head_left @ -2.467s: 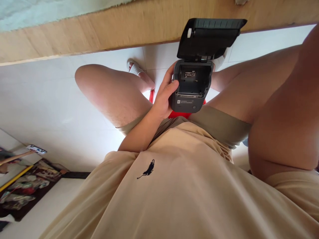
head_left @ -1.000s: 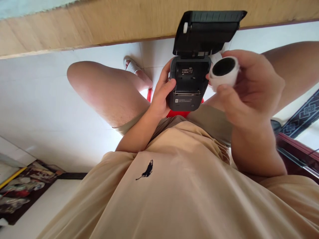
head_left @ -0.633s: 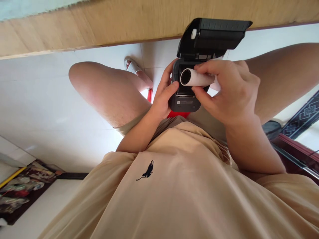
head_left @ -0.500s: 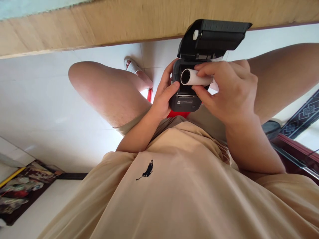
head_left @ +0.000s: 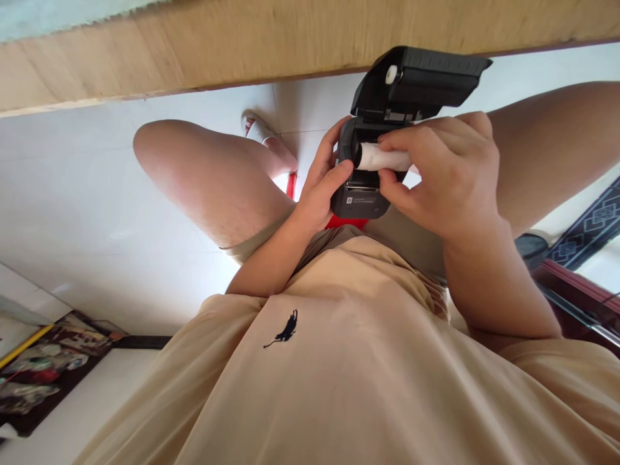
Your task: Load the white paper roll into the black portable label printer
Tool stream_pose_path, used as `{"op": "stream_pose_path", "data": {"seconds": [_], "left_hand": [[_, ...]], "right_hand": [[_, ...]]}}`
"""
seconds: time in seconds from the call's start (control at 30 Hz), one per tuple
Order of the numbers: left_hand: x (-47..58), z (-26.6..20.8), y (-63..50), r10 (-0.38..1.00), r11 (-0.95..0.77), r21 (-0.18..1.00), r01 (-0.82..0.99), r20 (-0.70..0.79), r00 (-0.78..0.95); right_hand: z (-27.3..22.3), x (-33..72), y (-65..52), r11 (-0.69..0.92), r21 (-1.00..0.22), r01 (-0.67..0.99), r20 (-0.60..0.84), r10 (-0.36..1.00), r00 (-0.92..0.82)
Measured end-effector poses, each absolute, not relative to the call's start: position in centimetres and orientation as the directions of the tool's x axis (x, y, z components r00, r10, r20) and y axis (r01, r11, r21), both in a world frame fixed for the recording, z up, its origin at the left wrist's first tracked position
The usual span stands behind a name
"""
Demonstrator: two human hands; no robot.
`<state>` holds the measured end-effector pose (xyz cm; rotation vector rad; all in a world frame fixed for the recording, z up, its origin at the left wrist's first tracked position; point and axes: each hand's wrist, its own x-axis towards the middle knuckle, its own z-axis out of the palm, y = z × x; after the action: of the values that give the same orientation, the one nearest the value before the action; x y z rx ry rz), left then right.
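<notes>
My left hand [head_left: 323, 177] grips the left side of a dark grey portable label printer [head_left: 361, 201], thumb on its edge. The printer's lid [head_left: 426, 77] stands swung up, with a black roller and a white gear on it. Between the thumb and fingers of my right hand [head_left: 453, 171] is a white paper roll [head_left: 385, 157]. The roll lies at the printer's open compartment, its left end inside near the left wall. My right hand hides its right end.
A wooden table edge [head_left: 271, 45] runs across the top, close beyond the lid. Below the printer are my lap and a bit of red seat [head_left: 346, 222]. A patterned dark strip [head_left: 591, 223] and reddish furniture [head_left: 571, 290] lie at the right.
The paper roll has moved down into the printer's compartment, and its open end now faces the left wall. The printer and its lid have shifted slightly right and tilted a little.
</notes>
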<state>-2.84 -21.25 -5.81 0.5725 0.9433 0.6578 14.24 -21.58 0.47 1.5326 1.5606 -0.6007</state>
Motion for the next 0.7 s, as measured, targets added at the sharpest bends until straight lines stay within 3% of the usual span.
{"op": "stream_pose_path", "data": {"seconds": [0.2,0.37,0.43,0.5,0.6,0.7], "left_hand": [[-3.0,-6.4,-21.3,0.724,0.666,0.707,-0.237,-0.537,0.433],[-2.8,-6.0,-21.3,0.726,0.671,0.694,-0.260,-0.545,0.419],[-2.7,-5.8,-21.3,0.726,0.676,0.679,-0.285,-0.549,0.414],[-2.8,-5.7,-21.3,0.722,0.681,0.670,-0.295,-0.548,0.421],[-3.0,-6.0,-21.4,0.708,0.689,0.669,-0.277,-0.540,0.455],[-3.3,-6.6,-21.7,0.695,0.689,0.681,-0.247,-0.526,0.490]], "right_hand": [[-0.4,13.5,-21.3,0.135,0.164,0.977,-0.797,0.602,0.050],[-0.8,14.0,-21.9,0.102,0.222,0.970,-0.680,0.729,0.079],[-1.2,14.2,-22.4,0.144,0.213,0.966,-0.549,0.836,-0.004],[-1.5,14.2,-23.0,0.226,0.187,0.956,-0.327,0.932,-0.156],[-2.0,13.8,-23.9,0.337,0.172,0.925,-0.003,0.940,-0.342],[-2.4,13.6,-24.7,0.358,0.177,0.917,0.062,0.926,-0.373]]}}
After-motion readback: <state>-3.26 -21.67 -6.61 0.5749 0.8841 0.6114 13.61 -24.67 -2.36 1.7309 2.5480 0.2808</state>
